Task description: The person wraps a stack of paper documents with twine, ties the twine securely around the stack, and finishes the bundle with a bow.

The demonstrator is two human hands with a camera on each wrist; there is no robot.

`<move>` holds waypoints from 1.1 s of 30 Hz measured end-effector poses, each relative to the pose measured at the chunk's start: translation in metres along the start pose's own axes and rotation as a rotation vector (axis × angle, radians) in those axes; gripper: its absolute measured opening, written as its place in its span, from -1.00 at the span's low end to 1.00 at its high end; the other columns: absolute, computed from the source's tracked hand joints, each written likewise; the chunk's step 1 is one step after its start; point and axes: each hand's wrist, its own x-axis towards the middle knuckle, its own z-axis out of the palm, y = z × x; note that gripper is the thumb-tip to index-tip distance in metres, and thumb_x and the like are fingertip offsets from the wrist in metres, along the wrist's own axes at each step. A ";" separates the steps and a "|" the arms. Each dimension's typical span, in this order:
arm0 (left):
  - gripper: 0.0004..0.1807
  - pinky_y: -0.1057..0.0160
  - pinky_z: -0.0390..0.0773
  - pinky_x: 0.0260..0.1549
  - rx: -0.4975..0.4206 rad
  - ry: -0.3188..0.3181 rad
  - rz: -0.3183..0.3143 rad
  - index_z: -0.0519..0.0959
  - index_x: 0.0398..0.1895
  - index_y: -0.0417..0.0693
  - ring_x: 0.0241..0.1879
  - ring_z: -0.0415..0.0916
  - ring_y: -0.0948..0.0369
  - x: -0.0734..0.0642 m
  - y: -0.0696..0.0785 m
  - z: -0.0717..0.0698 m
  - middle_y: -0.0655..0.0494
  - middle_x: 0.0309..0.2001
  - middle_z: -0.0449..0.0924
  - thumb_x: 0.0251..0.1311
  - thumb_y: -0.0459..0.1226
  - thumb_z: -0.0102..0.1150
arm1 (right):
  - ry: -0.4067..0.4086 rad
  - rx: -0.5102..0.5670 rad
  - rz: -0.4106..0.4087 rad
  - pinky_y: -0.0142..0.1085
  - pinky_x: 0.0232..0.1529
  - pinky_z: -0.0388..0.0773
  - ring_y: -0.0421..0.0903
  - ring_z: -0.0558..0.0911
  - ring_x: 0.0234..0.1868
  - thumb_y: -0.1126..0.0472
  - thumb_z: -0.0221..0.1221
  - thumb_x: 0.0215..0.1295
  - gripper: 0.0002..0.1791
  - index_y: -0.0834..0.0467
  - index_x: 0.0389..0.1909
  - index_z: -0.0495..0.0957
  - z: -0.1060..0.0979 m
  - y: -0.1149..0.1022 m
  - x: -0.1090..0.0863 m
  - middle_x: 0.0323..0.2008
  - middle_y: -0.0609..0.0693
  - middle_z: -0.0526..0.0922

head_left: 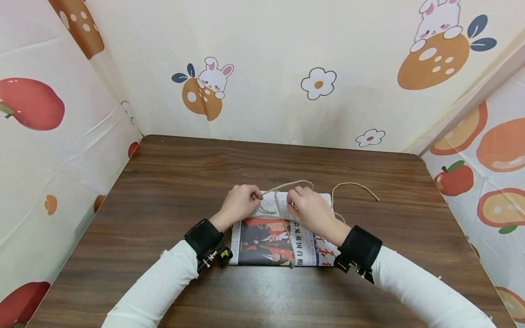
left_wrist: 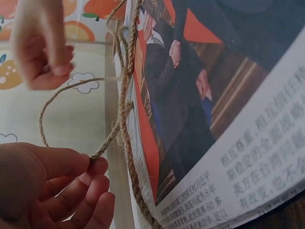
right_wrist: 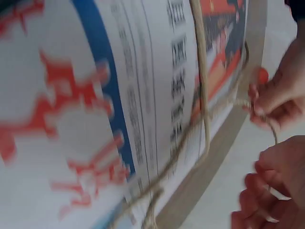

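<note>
A folded newspaper (head_left: 262,243) lies on the table with thin brown twine (left_wrist: 136,191) crossing over it lengthwise and crosswise. Near its far edge, my left hand (head_left: 239,202) pinches a length of the twine between thumb and forefinger, as the left wrist view shows. From that pinch a loose loop arcs away and back to where the strands cross. My right hand (head_left: 311,209) hovers over the far right part of the newspaper, fingers loosely curled, with no twine visible between them. In the right wrist view the loop passes behind this hand (right_wrist: 271,191).
The brown wood-grain table (head_left: 184,164) extends around the newspaper. A free tail of twine (head_left: 356,183) curves onto the table at the right. Printed cloth (head_left: 266,105) with rabbits and fruit hangs behind the table and at both sides.
</note>
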 end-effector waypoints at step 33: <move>-0.93 0.35 0.33 -0.51 0.058 -0.122 0.064 0.63 -0.51 -0.04 -0.58 0.36 0.33 -0.004 0.007 0.008 0.23 -0.61 0.48 -0.02 -0.39 0.20 | -0.196 0.084 0.226 -0.39 -0.68 0.24 -0.26 0.34 -0.67 0.17 0.23 0.07 -0.78 0.03 -0.66 0.41 0.014 -0.034 -0.026 -0.68 -0.17 0.37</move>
